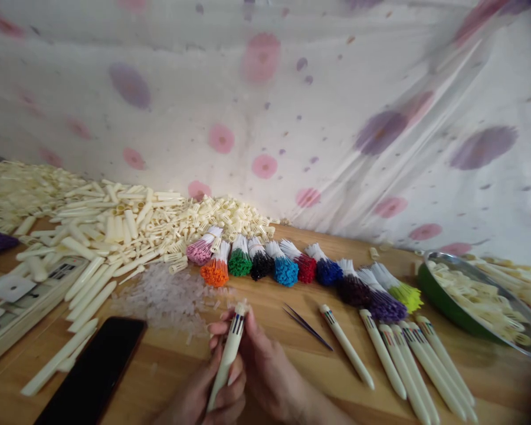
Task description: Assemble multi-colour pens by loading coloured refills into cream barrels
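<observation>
Both my hands hold one cream multicolour pen (227,355) upright near the table's front edge. My left hand (203,394) wraps round its lower barrel. My right hand (259,363) closes on the upper part, fingertips by the slotted top end with its coloured sliders. Behind the pen stands a row of coloured refill bundles (287,268), from pink and orange through green, black, blue and red to purple and lime. Several finished pens (402,360) lie side by side to the right.
A black phone (95,369) lies at the front left. Cream barrels and small cream parts (115,227) are heaped at the left, with clear bits (168,295) in front. Tweezers (307,326) lie mid-table. A green-rimmed bowl (446,304) of cream parts sits right. Spotted cloth (265,106) hangs behind.
</observation>
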A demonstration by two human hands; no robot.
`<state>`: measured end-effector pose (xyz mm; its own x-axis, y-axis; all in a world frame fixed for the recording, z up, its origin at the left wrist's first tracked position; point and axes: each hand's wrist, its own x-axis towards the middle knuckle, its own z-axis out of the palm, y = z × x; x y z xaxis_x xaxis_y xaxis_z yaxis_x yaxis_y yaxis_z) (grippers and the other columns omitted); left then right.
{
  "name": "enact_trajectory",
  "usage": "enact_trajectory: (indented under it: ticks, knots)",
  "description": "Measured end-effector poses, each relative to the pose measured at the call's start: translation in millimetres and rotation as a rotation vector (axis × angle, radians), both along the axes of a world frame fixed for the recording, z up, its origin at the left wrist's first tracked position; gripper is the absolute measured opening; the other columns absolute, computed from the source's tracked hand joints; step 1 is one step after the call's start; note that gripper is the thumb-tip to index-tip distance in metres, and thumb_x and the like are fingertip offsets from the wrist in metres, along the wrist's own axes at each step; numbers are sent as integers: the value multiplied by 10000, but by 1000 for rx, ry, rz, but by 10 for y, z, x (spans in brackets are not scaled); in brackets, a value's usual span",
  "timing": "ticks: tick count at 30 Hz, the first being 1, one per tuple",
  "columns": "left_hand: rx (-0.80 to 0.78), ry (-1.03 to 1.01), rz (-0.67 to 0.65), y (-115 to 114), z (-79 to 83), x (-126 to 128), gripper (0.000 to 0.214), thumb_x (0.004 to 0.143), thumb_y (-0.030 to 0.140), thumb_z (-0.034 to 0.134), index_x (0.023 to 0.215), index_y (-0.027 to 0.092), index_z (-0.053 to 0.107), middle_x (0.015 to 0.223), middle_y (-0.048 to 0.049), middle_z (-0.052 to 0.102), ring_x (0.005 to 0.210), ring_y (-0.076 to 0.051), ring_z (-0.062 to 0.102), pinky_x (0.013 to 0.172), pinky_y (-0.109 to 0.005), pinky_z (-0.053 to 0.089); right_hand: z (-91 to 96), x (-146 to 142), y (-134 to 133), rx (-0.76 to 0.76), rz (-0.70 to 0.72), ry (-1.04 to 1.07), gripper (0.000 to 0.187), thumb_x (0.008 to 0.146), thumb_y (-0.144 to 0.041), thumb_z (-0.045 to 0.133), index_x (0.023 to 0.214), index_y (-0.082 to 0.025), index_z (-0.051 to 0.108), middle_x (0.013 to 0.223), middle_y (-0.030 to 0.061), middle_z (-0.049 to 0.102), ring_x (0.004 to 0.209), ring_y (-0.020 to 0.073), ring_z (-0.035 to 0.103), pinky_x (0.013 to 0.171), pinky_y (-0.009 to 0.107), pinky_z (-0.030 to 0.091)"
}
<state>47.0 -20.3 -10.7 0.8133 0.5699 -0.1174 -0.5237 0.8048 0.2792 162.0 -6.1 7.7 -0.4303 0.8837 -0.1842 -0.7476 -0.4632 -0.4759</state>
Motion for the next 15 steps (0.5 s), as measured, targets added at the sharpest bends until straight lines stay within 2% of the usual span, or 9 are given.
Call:
enact_trajectory:
  ticks: [4, 7, 10, 13, 15]
  knots:
    - [-9, 0, 7, -10, -48, 3, 327, 763, 449, 670, 642, 166, 558, 427, 108, 393, 261, 2, 169, 259, -90, 194, 7, -56, -32, -9, -83, -99, 365, 719, -448, 712, 910, -152, 620, 937, 72, 702, 735, 133, 627, 681, 237, 473]
    - [-18, 3, 34, -6, -81, 7, 366, 728, 498, 679, 636, 172, 540, 434, 112, 397, 266, 4, 143, 254, -88, 184, 12, -88, -44, -5, -98, -164, 392, 690, -432, 739, 945, -160, 619, 980, 70, 688, 759, 131, 621, 675, 222, 465]
    - [-25, 14, 43, 2, -64, 8, 391, 721, 537, 659, 648, 174, 532, 446, 113, 394, 278, 2, 134, 262, -84, 185, 4, -103, -53, 21, -90, -195, 408, 678, -435, 745, 953, -164, 612, 932, 62, 691, 752, 141, 620, 671, 228, 461]
    - [-20, 28, 32, 0, -24, 8, 403, 714, 551, 656, 651, 171, 535, 449, 113, 376, 288, 1, 134, 270, -84, 179, 4, -67, -35, 41, -68, -152, 480, 675, -544, 702, 965, -178, 590, 894, 55, 691, 760, 155, 622, 689, 250, 460]
    - [-12, 40, 17, -11, -10, 9, 405, 715, 546, 661, 644, 166, 540, 444, 112, 365, 289, 1, 145, 277, -87, 177, 17, -10, 4, 41, 5, -88, 586, 677, -696, 582, 970, -189, 569, 831, 50, 688, 742, 178, 628, 679, 281, 462]
